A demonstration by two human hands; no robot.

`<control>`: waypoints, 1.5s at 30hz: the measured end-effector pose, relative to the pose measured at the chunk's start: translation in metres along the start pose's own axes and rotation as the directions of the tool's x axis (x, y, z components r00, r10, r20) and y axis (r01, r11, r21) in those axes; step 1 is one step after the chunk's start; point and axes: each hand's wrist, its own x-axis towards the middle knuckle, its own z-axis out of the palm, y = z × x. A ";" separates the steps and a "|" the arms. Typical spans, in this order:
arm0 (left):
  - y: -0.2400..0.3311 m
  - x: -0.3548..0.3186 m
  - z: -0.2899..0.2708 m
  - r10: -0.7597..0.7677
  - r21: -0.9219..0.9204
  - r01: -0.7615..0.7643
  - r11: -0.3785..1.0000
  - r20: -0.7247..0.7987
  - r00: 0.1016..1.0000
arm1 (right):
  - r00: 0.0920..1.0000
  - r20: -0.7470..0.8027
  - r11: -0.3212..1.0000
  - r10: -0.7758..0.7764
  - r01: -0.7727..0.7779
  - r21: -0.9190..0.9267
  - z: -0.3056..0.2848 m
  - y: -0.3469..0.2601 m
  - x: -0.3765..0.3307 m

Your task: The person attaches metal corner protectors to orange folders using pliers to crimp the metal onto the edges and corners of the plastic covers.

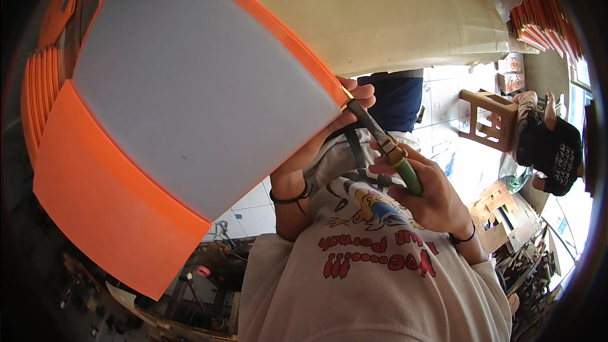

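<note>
Past near edge of cream-covered table (405,19), corner of large grey panel (209,88) with orange borders juts out. Left hand (342,118) grasps that corner, fingers curled round it. Right hand (437,196) grips green-handled metal tool (380,134), tip right at same corner; cannot tell whether touching. Orange flap (120,196) extends from panel's lower-left side. Well apart, another person (551,145) beside brown stool (506,130).

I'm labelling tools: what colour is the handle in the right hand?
Green; the handle shows best in the head view.
</note>
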 end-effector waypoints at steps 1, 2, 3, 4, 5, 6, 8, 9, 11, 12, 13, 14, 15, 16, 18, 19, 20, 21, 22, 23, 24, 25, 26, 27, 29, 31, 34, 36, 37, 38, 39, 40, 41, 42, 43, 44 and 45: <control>0.001 0.000 0.001 -0.018 0.053 0.019 0.998 -0.024 1.000 | 1.000 -0.007 1.000 -0.005 0.005 -0.012 0.001 0.001 0.001; 0.002 0.002 0.000 -0.016 -0.184 0.019 0.983 0.021 1.000 | 1.000 -0.005 1.000 -0.005 0.005 -0.012 0.001 0.003 0.001; 0.003 0.003 0.000 -0.003 -0.411 0.030 0.911 0.064 0.998 | 0.999 -0.012 0.999 -0.035 0.035 -0.006 0.001 0.007 0.001; 0.005 0.004 0.001 -0.003 -0.411 0.029 0.911 0.063 0.998 | 0.998 -0.019 0.998 -0.064 0.064 0.000 0.001 0.009 0.002; 0.008 0.004 0.003 -0.027 -0.481 0.057 0.875 0.068 0.997 | 0.998 -0.018 0.998 -0.064 0.064 0.000 0.001 0.008 0.002; 0.009 0.005 0.003 -0.051 -0.549 0.084 0.832 0.076 0.996 | 0.997 -0.047 0.997 -0.059 0.057 -0.049 0.001 0.008 0.002; 0.007 0.005 0.001 -0.042 -0.515 0.071 0.855 0.068 0.997 | 0.996 -0.078 0.994 -0.053 0.045 -0.100 0.004 0.011 0.001; 0.005 0.004 0.000 -0.033 -0.479 0.059 0.876 0.062 0.998 | 0.983 -0.161 0.995 -0.086 0.076 -0.066 0.007 0.020 0.000; 0.003 0.003 -0.004 -0.052 -0.415 0.064 0.908 0.040 0.998 | 0.964 -0.242 0.994 -0.113 0.108 -0.036 0.010 0.020 0.000; 0.003 0.002 -0.005 -0.068 -0.346 0.069 0.936 0.015 0.998 | 0.969 -0.232 0.996 -0.085 0.077 -0.043 0.010 0.013 0.001; 0.001 0.001 -0.006 -0.068 -0.346 0.068 0.936 0.014 0.998 | 0.973 -0.223 0.998 -0.057 0.047 -0.051 0.010 0.009 0.003; 0.000 0.002 -0.006 -0.049 -0.398 0.056 0.915 0.027 0.998 | 0.973 -0.223 0.998 -0.057 0.047 -0.050 0.008 0.009 0.004; -0.001 0.003 -0.006 -0.030 -0.449 0.044 0.893 0.039 0.999 | 0.983 -0.169 0.993 -0.073 0.056 -0.103 0.006 0.010 0.005; 0.000 0.003 -0.004 -0.030 -0.448 0.044 0.893 0.039 0.999 | 0.990 -0.112 0.986 -0.086 0.068 -0.155 0.004 0.010 0.006; 0.003 0.003 0.001 -0.085 -0.483 0.061 0.873 -0.027 0.996 | 0.994 -0.096 0.986 -0.054 0.037 -0.162 0.000 0.003 0.008; 0.003 0.004 0.001 -0.085 -0.481 0.062 0.875 -0.027 0.996 | 0.997 -0.079 0.985 -0.021 0.007 -0.171 -0.001 0.001 0.008; 0.004 0.006 0.001 -0.060 -0.453 0.051 0.890 -0.006 0.998 | 0.997 -0.078 0.986 -0.027 0.013 -0.169 0.003 0.003 0.007; 0.004 0.007 0.002 -0.035 -0.425 0.039 0.904 0.016 0.999 | 0.989 -0.143 0.999 -0.043 0.046 0.016 0.008 0.008 0.004; 0.005 0.007 0.006 -0.036 -0.417 0.039 0.908 0.016 0.999 | 0.977 -0.208 0.976 -0.047 0.090 0.199 0.010 0.011 0.002; 0.007 0.006 0.012 -0.043 -0.399 0.028 0.916 -0.030 0.999 | 0.977 -0.205 0.974 -0.054 0.096 0.204 0.007 0.014 0.000; 0.007 0.005 0.016 -0.050 -0.379 0.017 0.925 -0.076 0.996 | 0.992 -0.122 0.988 -0.021 0.040 0.152 0.001 0.019 -0.003; 0.003 0.002 0.017 -0.049 -0.368 0.017 0.930 -0.079 0.996 | 0.999 -0.039 0.996 0.014 -0.011 0.094 -0.003 0.022 -0.003; -0.003 0.001 0.016 0.054 0.012 -0.053 0.999 -0.106 0.993 | 0.988 0.063 0.989 0.144 -0.146 0.020 -0.011 0.007 0.002; -0.007 -0.001 0.016 0.160 0.392 -0.112 0.913 -0.093 0.983 | 0.989 0.069 0.991 0.132 -0.134 0.023 -0.012 0.009 0.003; -0.009 -0.003 0.019 0.173 0.413 -0.112 0.904 -0.114 0.978 | 0.988 0.055 0.990 -0.141 0.142 -0.009 -0.015 0.015 0.003; -0.010 -0.003 0.025 0.188 0.432 -0.113 0.895 -0.134 0.973 | 0.985 0.058 0.986 -0.165 0.166 -0.009 -0.019 0.015 0.001; -0.012 -0.005 0.035 0.225 0.374 -0.141 0.917 -0.193 0.955 | 0.983 0.084 0.985 -0.166 0.168 -0.023 -0.025 0.015 -0.003; -0.013 -0.008 0.039 0.265 0.367 -0.151 0.918 -0.285 0.921 | 0.983 0.107 0.987 -0.150 0.154 -0.039 -0.030 0.016 -0.004; -0.013 -0.007 0.040 0.274 0.376 -0.156 0.914 -0.285 0.918 | 0.983 0.089 0.986 -0.157 0.162 -0.040 -0.031 0.018 -0.005; -0.014 -0.007 0.041 0.275 0.328 -0.166 0.930 -0.322 0.906 | 0.984 0.071 0.985 -0.162 0.166 -0.042 -0.035 0.020 -0.006; -0.015 -0.007 0.043 0.273 0.278 -0.177 0.944 -0.357 0.893 | 0.983 0.077 0.984 -0.168 0.171 -0.044 -0.040 0.021 -0.008; -0.016 -0.006 0.045 0.282 0.283 -0.184 0.941 -0.358 0.890 | 0.981 0.066 0.979 -0.183 0.188 -0.081 -0.047 0.022 -0.010; -0.016 -0.006 0.047 0.291 0.270 -0.195 0.943 -0.384 0.876 | 0.978 0.056 0.971 -0.202 0.207 -0.117 -0.053 0.025 -0.010; -0.017 -0.006 0.049 0.301 0.257 -0.208 0.944 -0.410 0.861 | 0.981 0.001 0.979 -0.193 0.192 -0.073 -0.057 0.027 -0.011; -0.016 -0.005 0.052 0.312 0.266 -0.215 0.940 -0.409 0.857 | 0.957 -0.076 0.960 -0.279 0.274 -0.061 -0.061 0.032 -0.009; -0.016 -0.003 0.056 0.330 0.338 -0.184 0.923 -0.450 0.829 | 0.956 -0.143 0.966 -0.256 0.245 -0.088 -0.065 0.027 -0.009; -0.016 -0.005 0.058 0.359 0.413 -0.150 0.898 -0.493 0.792 | 0.951 -0.199 0.969 -0.238 0.219 -0.110 -0.068 0.018 -0.006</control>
